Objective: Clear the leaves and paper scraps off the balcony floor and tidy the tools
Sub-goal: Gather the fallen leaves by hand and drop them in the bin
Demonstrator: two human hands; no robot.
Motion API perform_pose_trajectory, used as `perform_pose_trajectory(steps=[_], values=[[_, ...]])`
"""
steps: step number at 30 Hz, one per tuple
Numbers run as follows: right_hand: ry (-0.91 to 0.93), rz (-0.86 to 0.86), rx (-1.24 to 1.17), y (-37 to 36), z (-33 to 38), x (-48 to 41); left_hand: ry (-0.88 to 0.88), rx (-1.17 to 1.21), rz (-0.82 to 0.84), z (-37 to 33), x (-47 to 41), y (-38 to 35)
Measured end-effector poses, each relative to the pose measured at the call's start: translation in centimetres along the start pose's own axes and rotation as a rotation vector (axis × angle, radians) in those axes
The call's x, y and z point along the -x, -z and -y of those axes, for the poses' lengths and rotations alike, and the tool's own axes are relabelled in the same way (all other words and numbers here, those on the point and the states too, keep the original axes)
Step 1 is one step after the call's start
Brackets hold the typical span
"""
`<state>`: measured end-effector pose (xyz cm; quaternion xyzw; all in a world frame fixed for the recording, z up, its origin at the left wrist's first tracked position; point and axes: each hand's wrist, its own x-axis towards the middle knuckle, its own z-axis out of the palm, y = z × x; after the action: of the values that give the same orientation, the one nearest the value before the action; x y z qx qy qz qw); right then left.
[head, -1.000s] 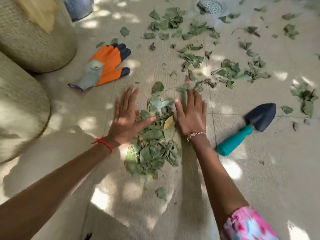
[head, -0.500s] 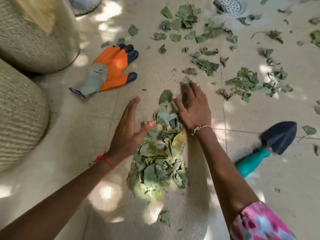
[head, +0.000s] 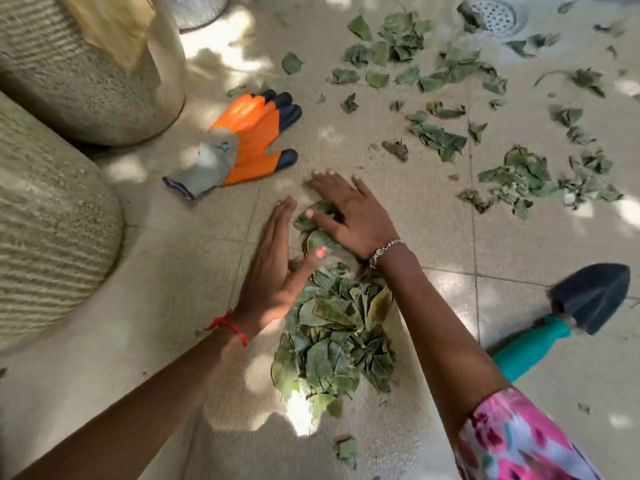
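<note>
A heap of green leaves [head: 337, 337] lies on the tiled floor between my forearms. My left hand [head: 273, 271] stands on its edge against the heap's left side, fingers straight, thumb out over the leaves. Flat and spread, my right hand [head: 349, 216] presses down on the heap's far end with a few leaves under the palm. More loose leaves [head: 436, 136] are scattered across the floor farther out and to the right. An orange and grey work glove [head: 242, 143] lies to the far left of my hands. A trowel [head: 568, 313] with a teal handle and dark blade lies at the right.
Two big woven planters [head: 59, 216] crowd the left side, one with a brown paper scrap [head: 110, 26] on it. A round floor drain [head: 495, 13] sits at the top right. One stray leaf [head: 346, 450] lies near the bottom.
My right hand has swept left and toward me across the top of the heap, dragging leaves in. The left hand has turned more onto its edge. The view has shifted so the trowel sits lower right.
</note>
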<state>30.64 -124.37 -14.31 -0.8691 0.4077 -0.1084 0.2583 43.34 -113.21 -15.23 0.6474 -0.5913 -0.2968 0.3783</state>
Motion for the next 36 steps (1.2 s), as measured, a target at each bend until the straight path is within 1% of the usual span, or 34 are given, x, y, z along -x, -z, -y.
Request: perform_pose_trajectory(steps=[2, 5, 7, 8, 9, 10, 11, 12, 14, 15, 16, 17, 19, 20, 21, 22, 23, 25, 26, 27, 29, 32, 34, 36], values=[[0.051, 0.056, -0.021, 0.0, 0.4, 0.3, 0.001, -0.004, 0.007, 0.1, -0.1, -0.1], [0.097, 0.135, -0.171, -0.4, 1.2, 2.0, 0.005, 0.01, 0.01, 0.1, 0.0, -0.1], [0.017, 0.184, -0.429, 0.0, 1.6, 3.6, -0.007, 0.026, 0.015, 0.0, 0.2, 0.0], [-0.041, 0.164, -0.583, 0.6, 1.9, 4.5, -0.009, 0.033, 0.023, -0.1, 0.3, 0.1], [-0.094, 0.093, -0.693, 1.0, 2.0, 5.2, -0.006, 0.04, 0.033, -0.1, 0.3, 0.2], [-0.143, 0.004, -0.714, 1.2, 2.1, 5.7, -0.001, 0.047, 0.044, -0.1, 0.3, 0.3], [-0.181, -0.049, -0.666, 1.2, 2.1, 6.2, -0.005, 0.051, 0.056, -0.1, 0.4, 0.3], [-0.194, -0.036, -0.58, 1.1, 2.2, 6.6, -0.017, 0.056, 0.067, -0.1, 0.4, 0.3], [-0.157, 0.118, -0.425, 0.7, 2.7, 7.6, -0.038, 0.082, 0.102, -0.1, 0.5, 0.4], [-0.158, 0.178, -0.423, 0.5, 2.9, 8.1, -0.043, 0.097, 0.125, -0.1, 0.6, 0.5], [-0.176, 0.166, -0.47, 0.8, 3.2, 8.8, -0.049, 0.111, 0.149, -0.2, 0.7, 0.6], [-0.209, 0.086, -0.554, 1.3, 3.3, 9.7, -0.052, 0.128, 0.176, -0.3, 0.8, 0.7], [-0.287, -0.211, -0.709, 2.2, 3.3, 12.1, -0.047, 0.157, 0.223, -0.6, 1.0, 0.8], [-0.331, -0.337, -0.739, 2.2, 3.2, 13.5, -0.038, 0.16, 0.239, -0.8, 1.0, 0.9], [-0.379, -0.424, -0.726, 1.9, 3.2, 15.1, -0.028, 0.159, 0.255, -1.0, 1.3, 0.9], [-0.416, -0.471, -0.677, 1.3, 3.5, 16.5, -0.016, 0.16, 0.27, -1.1, 1.6, 0.9], [-0.433, -0.472, -0.606, 0.5, 4.0, 17.6, -0.012, 0.157, 0.282, -1.1, 2.2, 0.8], [-0.467, -0.381, -0.401, -1.4, 5.1, 18.8, -0.027, 0.128, 0.297, -1.0, 3.4, 0.6], [-0.485, -0.366, -0.301, -2.4, 5.7, 18.9, -0.041, 0.108, 0.297, -1.0, 4.0, 0.3], [-0.495, -0.38, -0.232, -3.2, 6.1, 18.7, -0.05, 0.094, 0.287, -1.1, 4.6, 0.0], [-0.497, -0.47, -0.194, -4.5, 7.4, 17.5, -0.049, 0.082, 0.249, -1.7, 5.4, -0.8], [-0.543, -0.659, -0.267, -5.7, 9.0, 15.6, -0.031, 0.092, 0.186, -2.9, 6.6, -2.3], [-0.553, -0.737, -0.445, -5.5, 9.7, 14.8, 0.03, 0.181, 0.127, -3.6, 7.4, -3.1], [-0.536, -0.789, -0.662, -5.3, 10.3, 14.4, 0.117, 0.373, 0.077, -4.1, 7.8, -3.7]])
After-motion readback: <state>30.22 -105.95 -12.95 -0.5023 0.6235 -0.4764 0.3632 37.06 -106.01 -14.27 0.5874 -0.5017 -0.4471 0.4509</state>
